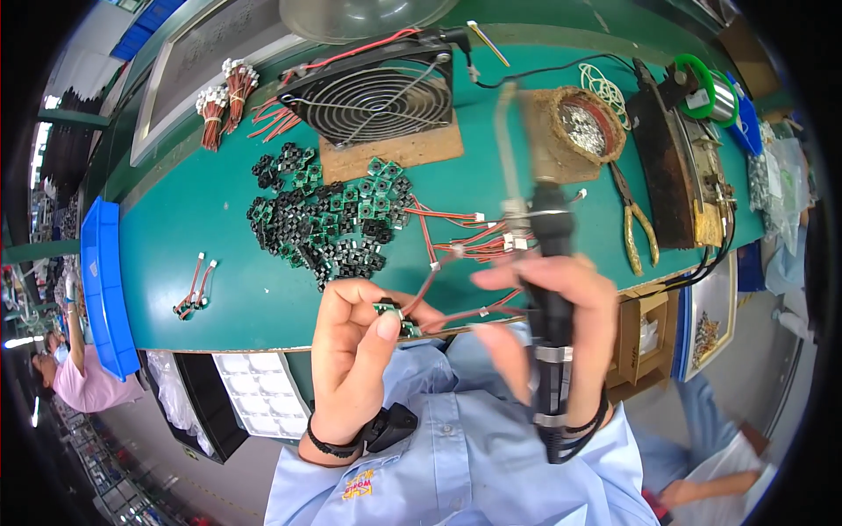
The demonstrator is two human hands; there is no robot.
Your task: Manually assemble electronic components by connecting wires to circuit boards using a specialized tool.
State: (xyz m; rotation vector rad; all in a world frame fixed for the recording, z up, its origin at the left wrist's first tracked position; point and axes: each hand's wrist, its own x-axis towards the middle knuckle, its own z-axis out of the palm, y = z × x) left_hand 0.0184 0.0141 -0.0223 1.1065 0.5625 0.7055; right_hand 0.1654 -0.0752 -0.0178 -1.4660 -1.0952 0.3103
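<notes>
My left hand [351, 337] is closed, pinching a small green circuit board [384, 308] between thumb and fingers. A second bit of green board [410, 330] shows beside the thumb. Red wires [425, 289] run from the boards, and another lead with a white connector [484, 312] stretches toward my right hand. In my right hand [574, 294] is a soldering iron [553, 302] with a black handle, its shaft pointing away from me. Motion blurs this hand and the iron. Beyond the hands lie loose red wire leads [478, 245] and a heap of small black and green switch-like boards [333, 210].
A black fan [377, 101] stands on a board at the back. To the right are a round tin [583, 127], pliers [638, 219] and a solder spool [715, 95]. A blue tray [107, 289] and two wired pieces [195, 285] sit left. Bundled leads [237, 92] lie far left.
</notes>
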